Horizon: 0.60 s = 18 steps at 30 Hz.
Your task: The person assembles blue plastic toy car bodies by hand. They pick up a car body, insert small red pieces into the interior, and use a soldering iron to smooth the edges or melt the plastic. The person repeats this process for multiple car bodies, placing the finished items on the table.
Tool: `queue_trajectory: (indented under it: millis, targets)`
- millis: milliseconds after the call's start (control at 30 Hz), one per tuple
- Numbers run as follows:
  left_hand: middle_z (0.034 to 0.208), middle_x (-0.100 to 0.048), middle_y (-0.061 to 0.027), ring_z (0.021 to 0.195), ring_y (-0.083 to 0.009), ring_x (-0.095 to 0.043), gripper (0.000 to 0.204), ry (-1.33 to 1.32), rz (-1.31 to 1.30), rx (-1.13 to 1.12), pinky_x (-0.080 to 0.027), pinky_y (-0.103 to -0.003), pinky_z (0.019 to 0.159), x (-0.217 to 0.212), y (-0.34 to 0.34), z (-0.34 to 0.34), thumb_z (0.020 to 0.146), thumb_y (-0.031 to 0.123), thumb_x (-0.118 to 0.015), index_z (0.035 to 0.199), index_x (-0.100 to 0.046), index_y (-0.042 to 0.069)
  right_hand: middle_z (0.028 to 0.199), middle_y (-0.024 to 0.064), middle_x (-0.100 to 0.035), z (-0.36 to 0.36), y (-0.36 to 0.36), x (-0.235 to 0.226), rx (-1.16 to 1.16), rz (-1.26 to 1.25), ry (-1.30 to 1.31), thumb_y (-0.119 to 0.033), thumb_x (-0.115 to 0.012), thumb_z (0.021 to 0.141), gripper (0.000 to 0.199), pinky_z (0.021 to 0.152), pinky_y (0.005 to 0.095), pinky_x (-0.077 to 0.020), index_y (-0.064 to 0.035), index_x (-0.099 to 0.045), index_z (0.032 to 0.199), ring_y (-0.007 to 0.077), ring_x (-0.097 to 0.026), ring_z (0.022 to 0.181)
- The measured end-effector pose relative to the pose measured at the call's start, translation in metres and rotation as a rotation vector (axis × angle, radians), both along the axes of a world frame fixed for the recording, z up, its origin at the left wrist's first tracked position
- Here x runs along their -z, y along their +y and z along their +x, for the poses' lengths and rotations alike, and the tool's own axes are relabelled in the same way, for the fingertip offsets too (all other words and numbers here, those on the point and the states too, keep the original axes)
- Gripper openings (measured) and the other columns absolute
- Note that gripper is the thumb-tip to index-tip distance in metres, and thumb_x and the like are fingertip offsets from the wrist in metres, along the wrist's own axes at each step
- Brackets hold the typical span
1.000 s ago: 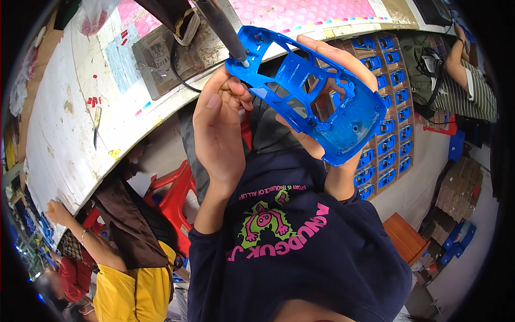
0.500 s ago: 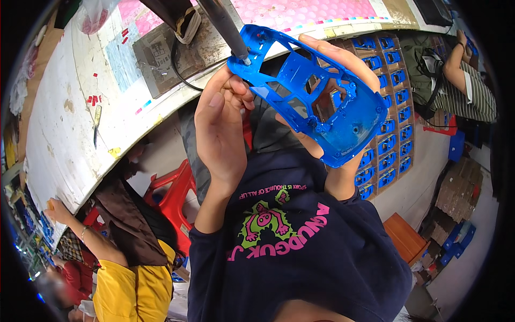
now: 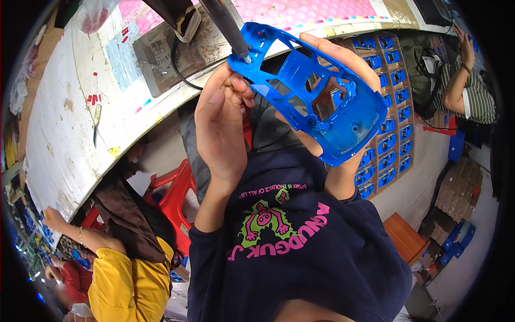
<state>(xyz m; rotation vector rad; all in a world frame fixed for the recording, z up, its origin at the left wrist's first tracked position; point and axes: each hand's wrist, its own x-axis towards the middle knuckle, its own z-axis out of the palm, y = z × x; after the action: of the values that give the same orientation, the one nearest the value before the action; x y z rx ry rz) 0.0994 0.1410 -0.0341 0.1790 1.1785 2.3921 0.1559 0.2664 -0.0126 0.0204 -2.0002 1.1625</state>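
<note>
A blue plastic toy car body shell (image 3: 343,126) is held up, its hollow inside facing me. My right hand (image 3: 348,58) grips it from the right, fingers along its upper edge and the rest partly hidden behind it. My left hand (image 3: 221,129) pinches the shell's left end, fingertips partly behind the edge. Just above those fingertips, the tip of a dark metal rod (image 3: 228,29) meets the shell's upper left corner; whether it presses in cannot be made out.
A worn white table (image 3: 64,134) curves along the left and top, with small red pieces (image 3: 94,99) and a thin knife-like tool (image 3: 97,126) on it. Several blue shells fill a divided cardboard tray (image 3: 380,86). Co-workers sit left, in a yellow shirt (image 3: 131,284), and right. A red stool (image 3: 174,188) stands below.
My hands, the shell and the rod stay almost in place. The co-worker on the right has raised an arm, and the one in yellow has shifted slightly.
</note>
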Motion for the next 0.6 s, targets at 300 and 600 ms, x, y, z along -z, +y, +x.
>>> queue_trajectory:
  millis: [300, 600]
  targets:
    - [0.084, -0.046, -0.0053, 0.079, -0.0126, -0.041, 0.055, -0.007, 0.018, -0.012, -0.031, -0.024, 0.07, 0.0004, -0.0008, 0.0003, 0.082, 0.029, -0.036, 0.117, -0.039, -0.013, 0.101, 0.0186, -0.057, -0.0002, 0.0029, 0.0009, -0.005, 0.074, 0.006, -0.009, -0.074, 0.056, 0.057, 0.076, 0.03, -0.0466, 0.0063, -0.05, 0.105, 0.0276, -0.059, 0.089]
    - [0.084, -0.046, -0.0061, 0.079, -0.0135, -0.042, 0.053, 0.008, 0.024, -0.005, -0.031, -0.024, 0.07, 0.0018, 0.0002, 0.0021, 0.082, 0.027, -0.035, 0.117, -0.039, -0.012, 0.1, 0.0187, -0.057, 0.0027, 0.0022, 0.0, 0.015, 0.035, -0.013, -0.009, -0.074, 0.056, 0.056, 0.075, 0.0297, -0.0466, 0.0065, -0.05, 0.105, 0.0272, -0.059, 0.089]
